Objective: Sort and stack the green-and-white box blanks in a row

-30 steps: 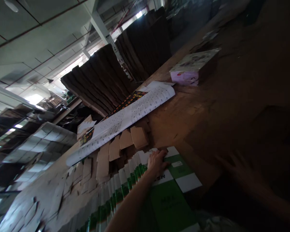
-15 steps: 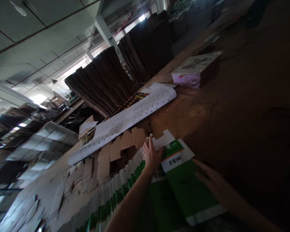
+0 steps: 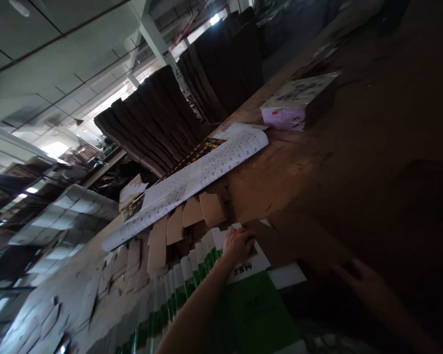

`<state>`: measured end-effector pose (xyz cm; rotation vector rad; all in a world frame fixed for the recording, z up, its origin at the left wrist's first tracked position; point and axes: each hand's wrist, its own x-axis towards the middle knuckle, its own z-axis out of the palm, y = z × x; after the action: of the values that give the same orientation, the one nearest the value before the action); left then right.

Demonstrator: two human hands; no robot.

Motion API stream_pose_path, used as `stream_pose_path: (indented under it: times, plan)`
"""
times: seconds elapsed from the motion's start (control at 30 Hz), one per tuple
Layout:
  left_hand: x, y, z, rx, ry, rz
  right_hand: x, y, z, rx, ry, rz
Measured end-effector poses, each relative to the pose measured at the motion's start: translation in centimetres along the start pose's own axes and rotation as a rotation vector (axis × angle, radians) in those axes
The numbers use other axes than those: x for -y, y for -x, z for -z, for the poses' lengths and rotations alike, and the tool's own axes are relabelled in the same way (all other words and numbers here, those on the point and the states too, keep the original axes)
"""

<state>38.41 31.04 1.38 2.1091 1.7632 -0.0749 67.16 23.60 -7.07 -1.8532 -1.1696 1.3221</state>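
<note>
My left hand (image 3: pixel 239 245) lies over the top end of a flat green-and-white printed carton (image 3: pixel 260 300), its fingers curled round the white edge. That carton is the front one of a fanned row of similar flat cartons (image 3: pixel 177 290) running down to the lower left, partly behind my left forearm. My right hand (image 3: pixel 358 278) is at the right in deep shadow, apart from the front carton. Its fingers are smeared, and what they hold, if anything, cannot be made out. A white flap (image 3: pixel 288 275) shows between the hands.
Brown cardboard pieces (image 3: pixel 184 216) lie beyond the row on the wooden table (image 3: pixel 273 182). Behind them stretches a long printed white sheet (image 3: pixel 203 169). A plastic-wrapped pink pack (image 3: pixel 284 118) sits farther right. Tall cardboard stacks (image 3: pixel 151 123) stand behind.
The front carton has shifted left and now lies against the row under my left hand. My right hand has come away from it toward the right.
</note>
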Motion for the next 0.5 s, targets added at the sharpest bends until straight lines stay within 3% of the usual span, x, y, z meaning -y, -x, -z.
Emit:
stream_pose_path:
  times: [0.1,0.2,0.27,0.37,0.5]
  plan:
    - [-0.1,-0.3,-0.2,-0.037,0.058,0.077,0.9,0.5,-0.9,0.017,0.077,0.214]
    - [-0.2,-0.4,-0.4,-0.050,0.081,0.107,1.7,1.2,-3.4,0.200,0.072,0.543]
    - [-0.2,-0.2,-0.4,-0.042,0.080,0.100,1.8,1.4,-4.8,0.311,0.060,0.663]
    - [-0.2,0.1,-0.4,-0.022,0.060,0.063,1.8,1.6,-5.5,0.394,0.045,0.677]
    - [-0.3,0.4,-0.5,0.011,0.003,0.043,2.9,2.6,-5.6,0.375,-0.025,0.522]
